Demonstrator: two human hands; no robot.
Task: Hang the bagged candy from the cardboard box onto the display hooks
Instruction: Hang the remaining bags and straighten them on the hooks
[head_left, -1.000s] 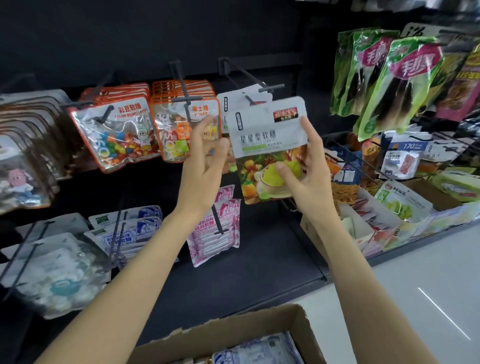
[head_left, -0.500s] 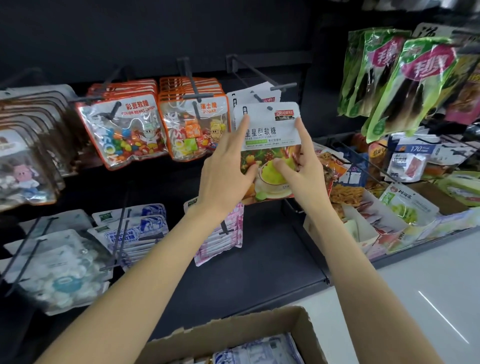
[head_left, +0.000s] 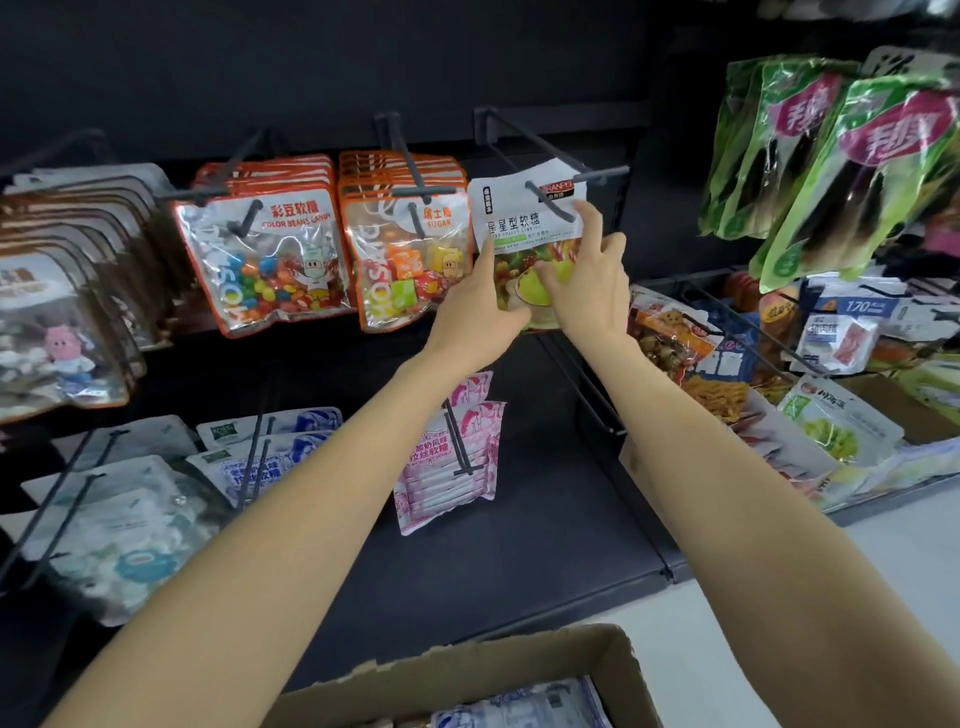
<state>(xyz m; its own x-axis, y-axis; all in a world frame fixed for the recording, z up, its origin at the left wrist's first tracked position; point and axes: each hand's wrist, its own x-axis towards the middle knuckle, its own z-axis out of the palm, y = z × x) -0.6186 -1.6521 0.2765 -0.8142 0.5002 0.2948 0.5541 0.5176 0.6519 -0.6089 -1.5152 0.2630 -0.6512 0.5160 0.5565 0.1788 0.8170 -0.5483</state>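
A white candy bag (head_left: 522, 218) with a fruit picture on its lower half hangs on a black display hook (head_left: 553, 156), the hook's tip poking through its top. My left hand (head_left: 475, 306) touches the bag's lower left edge with its fingers stretched up. My right hand (head_left: 587, 291) holds the bag's right side, thumb on the front over the fruit picture, fingers up along the edge. At the bottom of the view stands the open cardboard box (head_left: 618, 654), with several blue-and-white candy bags (head_left: 524, 706) inside.
Left of the white bag hang rows of orange-edged candy bags (head_left: 270, 260) and sugar bags (head_left: 410, 260) on hooks. Pink bags (head_left: 452, 457) and pale blue bags (head_left: 260, 462) hang lower down. Green snack bags (head_left: 841, 171) hang at the upper right above bins of packets.
Both hands carried the white bag up and back onto the hook. My left hand shifted from the neighbouring bags to the white bag's left edge.
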